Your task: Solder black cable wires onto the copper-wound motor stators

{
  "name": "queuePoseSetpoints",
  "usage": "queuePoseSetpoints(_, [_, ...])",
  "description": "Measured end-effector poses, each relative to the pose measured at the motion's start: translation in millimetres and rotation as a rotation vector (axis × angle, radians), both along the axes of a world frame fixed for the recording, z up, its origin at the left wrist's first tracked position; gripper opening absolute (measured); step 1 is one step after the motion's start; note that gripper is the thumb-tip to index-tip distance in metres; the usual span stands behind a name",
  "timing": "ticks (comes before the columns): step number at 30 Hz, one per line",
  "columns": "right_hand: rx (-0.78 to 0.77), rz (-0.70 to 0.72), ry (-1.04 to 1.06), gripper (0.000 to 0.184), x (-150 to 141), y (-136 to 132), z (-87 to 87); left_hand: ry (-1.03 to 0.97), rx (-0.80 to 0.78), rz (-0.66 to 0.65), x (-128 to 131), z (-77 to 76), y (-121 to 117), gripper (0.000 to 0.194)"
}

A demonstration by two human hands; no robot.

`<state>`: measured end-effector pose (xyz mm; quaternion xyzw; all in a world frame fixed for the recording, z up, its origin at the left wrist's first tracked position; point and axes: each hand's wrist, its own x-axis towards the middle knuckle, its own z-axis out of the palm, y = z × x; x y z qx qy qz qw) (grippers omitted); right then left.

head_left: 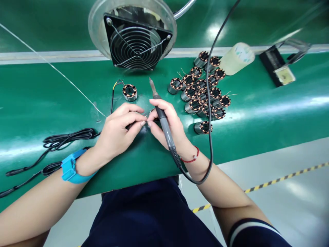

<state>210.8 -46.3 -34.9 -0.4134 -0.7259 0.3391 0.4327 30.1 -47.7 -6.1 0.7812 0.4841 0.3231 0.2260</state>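
My right hand [167, 125] is shut on a soldering iron [164, 128], whose bare metal tip [153, 85] points away from me. My left hand [119, 132] pinches a thin silver wire [147, 120] between its fingertips, close to my right fingertips. A small dark part sits under both hands, mostly hidden. Just beyond them lies a copper-wound motor stator [130, 92] with a black-and-yellow lead. To the right stands a cluster of several similar stators [197, 91].
A caged fume extractor fan [137, 43] stands behind the green bench [51, 96]. Coiled black cable [66, 139] lies at the left. A translucent tape roll [236, 58] and black iron stand [276, 65] sit at the far right. A blue wrist strap [70, 167] circles my left wrist.
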Motion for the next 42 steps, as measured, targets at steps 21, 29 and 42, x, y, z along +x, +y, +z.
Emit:
queuePoseSetpoints(21, [0.152,-0.002,-0.331,0.035,10,9,1.9,-0.127,-0.302,0.081,1,-4.9,5,0.007])
queuePoseSetpoints(29, [0.207,-0.024,-0.38,0.042,13,1,10.5,-0.143,-0.315,0.06,1,-6.0,4,0.006])
queuePoseSetpoints(42, [0.2,-0.256,0.145,0.03,26,-58,0.0,-0.091,-0.298,0.068,6,-4.7,3,0.007])
